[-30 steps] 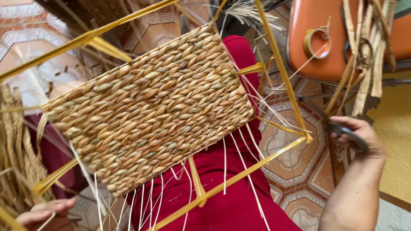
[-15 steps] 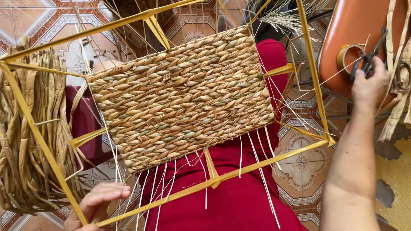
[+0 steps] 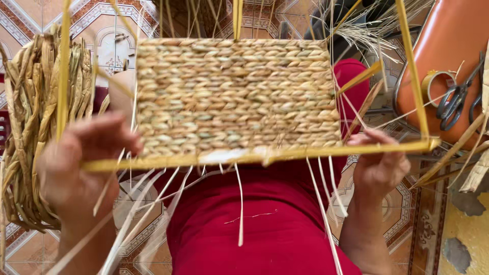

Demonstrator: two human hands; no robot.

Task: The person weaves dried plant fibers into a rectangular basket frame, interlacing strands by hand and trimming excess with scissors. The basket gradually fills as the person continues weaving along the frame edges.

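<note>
Half a second before, the right hand (image 3: 379, 168) had been up by the scissors (image 3: 456, 104) on the orange chair (image 3: 448, 46); now it had come back and closed on the yellow frame (image 3: 254, 155) at its 4 o'clock end. The left hand (image 3: 81, 163) had also risen, fingers curled round the frame's 8 o'clock end. The woven panel (image 3: 234, 97) sat between the hands, towards 12 o'clock, over the red lap (image 3: 265, 229).

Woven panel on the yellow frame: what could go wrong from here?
The loose pale strands hanging below the woven panel might snag on either hand: left hand, right hand. The scissors lie near the edge of the orange seat and could slip off if it is bumped.
</note>
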